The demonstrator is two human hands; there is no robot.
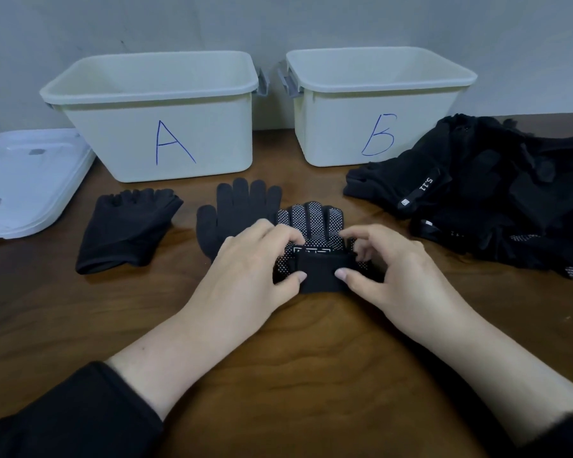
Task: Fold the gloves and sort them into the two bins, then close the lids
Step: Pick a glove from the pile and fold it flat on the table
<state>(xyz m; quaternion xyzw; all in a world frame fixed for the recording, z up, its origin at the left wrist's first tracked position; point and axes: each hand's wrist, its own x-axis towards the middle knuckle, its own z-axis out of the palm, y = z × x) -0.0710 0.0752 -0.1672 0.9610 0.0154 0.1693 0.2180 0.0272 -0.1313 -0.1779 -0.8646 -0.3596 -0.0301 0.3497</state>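
Note:
A black glove with white grip dots [315,219] lies palm up at the middle of the wooden table. Its cuff is turned up over the palm, and my left hand [255,259] and my right hand [387,266] pinch that cuff fold from either side between thumb and fingers. A plain black full-finger glove [235,206] lies just left of it, partly under my left hand. Further left sits a fingerless black glove [129,226]. Two open white bins stand at the back, bin A [166,140] on the left and bin B [374,127] on the right.
A heap of several black gloves [497,193] covers the table's right side, in front of bin B. A translucent white lid [27,180] lies flat at the far left beside bin A. A grey wall stands right behind the bins.

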